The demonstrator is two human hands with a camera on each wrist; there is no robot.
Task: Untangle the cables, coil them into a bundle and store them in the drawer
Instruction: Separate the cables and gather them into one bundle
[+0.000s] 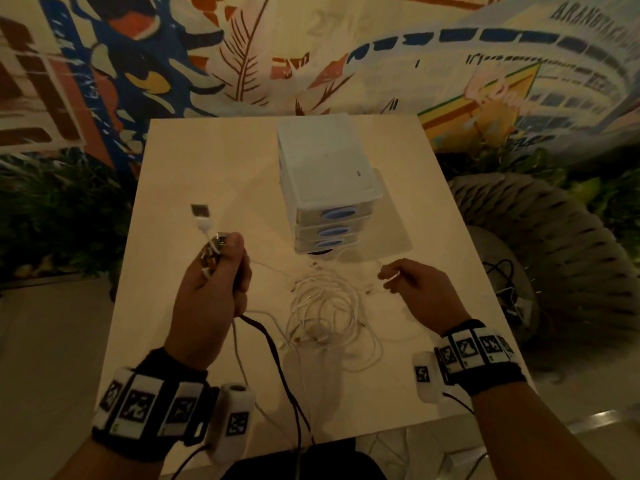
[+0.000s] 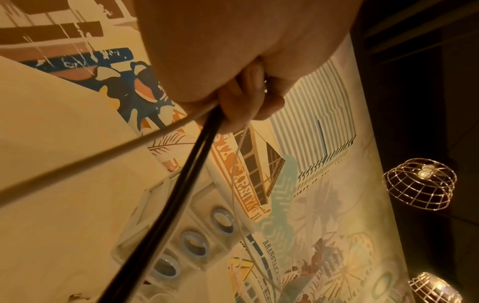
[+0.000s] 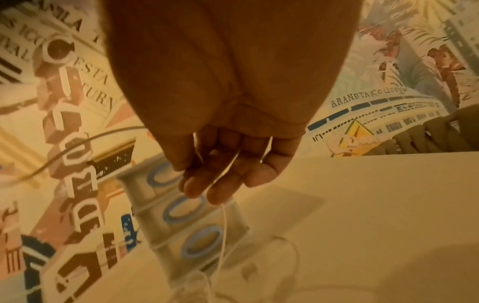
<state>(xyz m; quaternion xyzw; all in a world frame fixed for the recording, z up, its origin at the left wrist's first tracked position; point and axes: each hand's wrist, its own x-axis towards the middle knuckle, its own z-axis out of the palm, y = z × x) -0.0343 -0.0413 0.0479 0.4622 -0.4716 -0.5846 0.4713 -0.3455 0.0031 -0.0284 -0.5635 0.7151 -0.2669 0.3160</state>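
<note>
We are gripping a bunch of cable ends in our left hand [image 1: 211,289], fingers curled tight round them, with a white USB plug [image 1: 201,216] sticking up out of the fist above the thumb. Out of the bottom of that fist we are trailing black cables [image 1: 277,355] and a pale one toward the near edge of the table [image 1: 166,188] — the left wrist view shows the black cables [image 2: 181,184] running straight down from the curled fingers [image 2: 249,102]. With our right hand [image 1: 415,292] we are pinching a single thin white cable [image 3: 223,221] between fingertips and thumb, a narrow hold, the strand hanging from it toward the tabletop. Between the two hands the tangle of white cables [image 1: 325,306] is lying in loose loops on the table, still knotted together and not coiled. Just beyond the tangle the small plastic drawer unit [image 1: 329,188] is standing upright — three stacked drawers, each with a blue oval handle, all pushed in. A painted mural [image 1: 242,46] is filling the wall behind the table, and a woven chair [image 1: 554,244] is sitting off to the right.
</note>
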